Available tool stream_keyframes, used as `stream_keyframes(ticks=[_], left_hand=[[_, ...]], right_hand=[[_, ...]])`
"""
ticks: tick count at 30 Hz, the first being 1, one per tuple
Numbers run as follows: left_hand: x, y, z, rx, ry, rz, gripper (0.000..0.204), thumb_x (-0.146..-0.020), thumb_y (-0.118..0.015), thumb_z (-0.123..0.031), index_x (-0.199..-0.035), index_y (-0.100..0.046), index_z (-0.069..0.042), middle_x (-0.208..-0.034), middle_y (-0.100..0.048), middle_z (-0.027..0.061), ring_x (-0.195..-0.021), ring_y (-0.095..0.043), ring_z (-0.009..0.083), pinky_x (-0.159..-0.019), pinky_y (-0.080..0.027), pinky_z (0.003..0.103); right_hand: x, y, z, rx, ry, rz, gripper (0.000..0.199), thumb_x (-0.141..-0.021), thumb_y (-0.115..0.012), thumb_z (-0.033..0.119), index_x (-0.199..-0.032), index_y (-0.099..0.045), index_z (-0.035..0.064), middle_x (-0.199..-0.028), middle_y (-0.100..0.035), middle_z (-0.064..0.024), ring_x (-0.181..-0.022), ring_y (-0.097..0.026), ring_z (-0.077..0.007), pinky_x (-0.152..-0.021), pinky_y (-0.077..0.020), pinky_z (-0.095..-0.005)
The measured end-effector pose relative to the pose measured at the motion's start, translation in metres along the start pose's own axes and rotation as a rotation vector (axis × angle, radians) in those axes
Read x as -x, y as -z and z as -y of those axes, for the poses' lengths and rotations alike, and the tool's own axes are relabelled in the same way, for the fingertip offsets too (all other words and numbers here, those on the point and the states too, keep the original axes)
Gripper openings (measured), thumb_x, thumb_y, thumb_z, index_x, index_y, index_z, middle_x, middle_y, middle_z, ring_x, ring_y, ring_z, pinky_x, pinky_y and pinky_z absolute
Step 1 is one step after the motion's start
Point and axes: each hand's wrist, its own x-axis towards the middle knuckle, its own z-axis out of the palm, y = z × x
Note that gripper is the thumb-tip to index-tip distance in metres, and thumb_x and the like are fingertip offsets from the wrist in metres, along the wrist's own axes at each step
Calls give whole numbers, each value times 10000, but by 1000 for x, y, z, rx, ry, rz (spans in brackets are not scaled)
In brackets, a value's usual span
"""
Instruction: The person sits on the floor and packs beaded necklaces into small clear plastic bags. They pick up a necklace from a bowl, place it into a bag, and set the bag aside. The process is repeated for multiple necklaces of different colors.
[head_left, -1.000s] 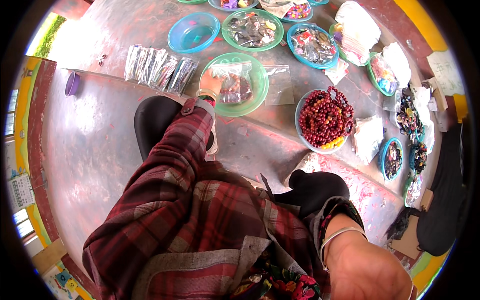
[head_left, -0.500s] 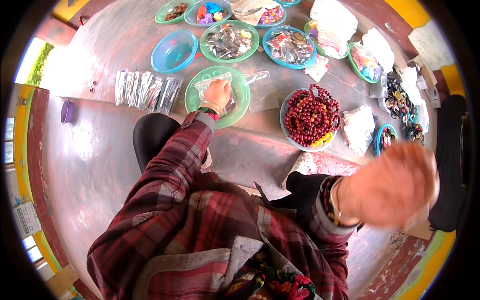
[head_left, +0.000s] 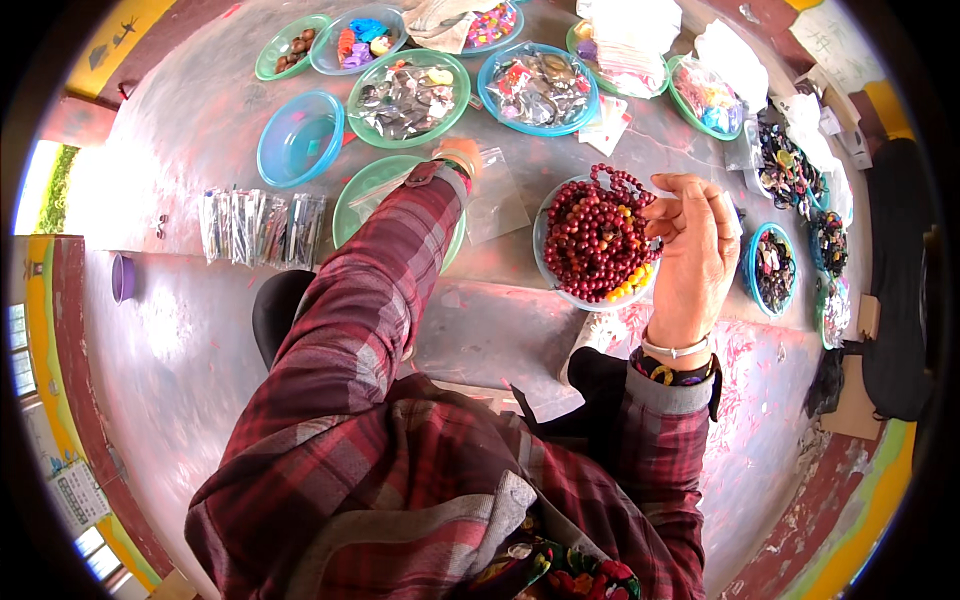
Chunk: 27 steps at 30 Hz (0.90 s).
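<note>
Loosely, the fingers (head_left: 712,205) of the right hand (head_left: 695,255) curl with gaps between them, their tips at the right edge of the dark red beads (head_left: 592,240); whether they pinch a strand, I cannot tell. Those beads are heaped in a pale bowl (head_left: 542,262), with a few yellow beads (head_left: 632,284) low on the right. The left hand (head_left: 461,153), arm stretched forward, is over the right side of a green bowl (head_left: 348,222), near a clear plastic bag (head_left: 503,203) lying flat; its fingers are mostly hidden, so their state cannot be told. Farther out, slim packets (head_left: 262,230) lie in a row left of the green bowl, below a blue basin (head_left: 292,145), and a purple cup (head_left: 122,278) sits at far left.
</note>
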Motion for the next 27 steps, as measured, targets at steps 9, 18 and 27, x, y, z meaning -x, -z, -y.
stream_keyframes(ticks=[9, 18, 27], left_hand=[[6, 11, -14, 98, 19, 71, 296, -769, -546, -160, -1022, -651, -46, -1104, -598, 198, -1042, -578, 335, -876, -470, 386], [52, 69, 10, 444, -498, -114, 321, -672, -629, -94, -986, -607, -31, -937, -642, 166, -837, -623, 304, -740, -482, 363], [172, 118, 26, 644, -755, -68, 154, -802, -593, -138, -910, -626, -33, -783, -633, 45, -722, -583, 121, -628, -450, 249]], right_hand=[[4, -1, -6, 116, -98, 80, 195, -915, -507, 167, -890, -618, 8, -877, -643, -60, -682, -557, -65, -590, -417, -191], [6, 1, -7, 199, -127, 148, 185, -897, -523, 153, -834, -623, 10, -765, -635, -21, -625, -557, -53, -550, -424, -182], [3, 5, -18, 375, -80, 274, 188, -872, -540, 147, -815, -623, -12, -716, -623, -28, -592, -573, -70, -526, -430, -194]])
